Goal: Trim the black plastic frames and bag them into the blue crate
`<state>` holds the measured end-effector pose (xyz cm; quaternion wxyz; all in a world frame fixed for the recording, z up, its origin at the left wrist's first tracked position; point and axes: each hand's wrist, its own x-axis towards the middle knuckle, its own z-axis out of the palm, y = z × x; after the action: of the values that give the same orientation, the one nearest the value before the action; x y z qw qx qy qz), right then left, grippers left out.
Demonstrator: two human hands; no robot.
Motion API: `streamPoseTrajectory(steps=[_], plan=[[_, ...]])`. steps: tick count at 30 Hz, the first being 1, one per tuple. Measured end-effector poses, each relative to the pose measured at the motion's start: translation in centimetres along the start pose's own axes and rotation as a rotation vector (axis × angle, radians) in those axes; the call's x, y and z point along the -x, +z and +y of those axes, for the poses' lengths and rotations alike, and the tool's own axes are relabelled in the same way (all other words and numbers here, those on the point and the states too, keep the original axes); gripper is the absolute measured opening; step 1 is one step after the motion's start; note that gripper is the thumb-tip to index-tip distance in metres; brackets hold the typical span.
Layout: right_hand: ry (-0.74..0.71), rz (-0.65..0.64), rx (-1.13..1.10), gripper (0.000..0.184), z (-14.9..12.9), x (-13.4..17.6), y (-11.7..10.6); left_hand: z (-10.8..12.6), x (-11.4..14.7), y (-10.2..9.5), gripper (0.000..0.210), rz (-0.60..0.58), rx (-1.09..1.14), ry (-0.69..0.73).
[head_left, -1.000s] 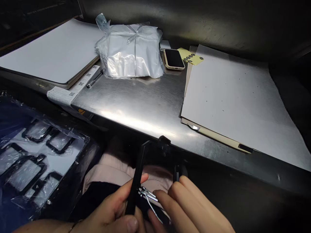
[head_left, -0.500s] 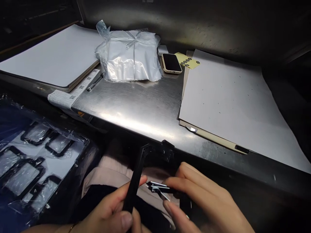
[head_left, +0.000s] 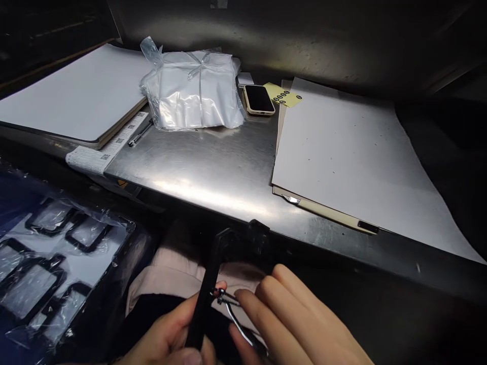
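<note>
My left hand [head_left: 169, 329] is closed round one side of a black plastic frame [head_left: 204, 299], which stands tilted above my lap. The far corner of that frame is dark against the table edge. In my right hand [head_left: 292, 317] a small metal nail clipper [head_left: 236, 319] is gripped between thumb and fingers, its lever standing away from the body. The clipper's jaws are at the frame's right edge, close to my left index fingertip. Whether the jaws have plastic between them is too small to tell.
Bagged black frames [head_left: 32, 289] lie at the lower left. On the metal table [head_left: 182, 167] are a tied bundle of clear bags [head_left: 194, 94], a phone [head_left: 259, 99], a yellow sticker sheet [head_left: 289, 97], a pen [head_left: 140, 134], white sheets [head_left: 353, 152] and a craft knife [head_left: 331, 214].
My right hand has moved left, bringing the nail clipper from beside the frame up to its edge. My left hand and the frame have shifted slightly down and left.
</note>
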<state>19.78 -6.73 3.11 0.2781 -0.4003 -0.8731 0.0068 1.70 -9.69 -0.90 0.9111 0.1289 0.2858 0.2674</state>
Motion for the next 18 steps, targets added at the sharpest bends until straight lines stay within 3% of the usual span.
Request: streamPoseTrajectory(steps=[2,7,9,12,15,18], plan=[[-0.035,0.032,0.048,0.028,-0.1,-0.4,-0.2,0.0,-0.1,-0.2,0.061,-0.014,-0.040,0.002],[0.006,-0.136,0.018,0.025,-0.3,-0.6,-0.5,0.2,-0.2,-0.4,0.060,-0.056,-0.103,0.013],[0.028,-0.113,-0.108,0.025,0.1,-0.5,-0.4,0.4,-0.1,-0.3,0.059,-0.047,-0.106,0.000],[0.064,-0.176,-0.469,0.020,1.0,-0.2,-0.9,0.8,0.1,-0.4,0.061,0.022,-0.107,-0.013],[0.263,-0.251,-0.597,0.009,2.3,0.0,-2.1,0.9,0.3,-0.6,0.060,0.053,-0.088,0.025],[0.478,-0.171,-0.454,0.008,4.4,0.5,-3.0,1.0,0.2,-0.5,0.054,0.030,-0.007,0.036]])
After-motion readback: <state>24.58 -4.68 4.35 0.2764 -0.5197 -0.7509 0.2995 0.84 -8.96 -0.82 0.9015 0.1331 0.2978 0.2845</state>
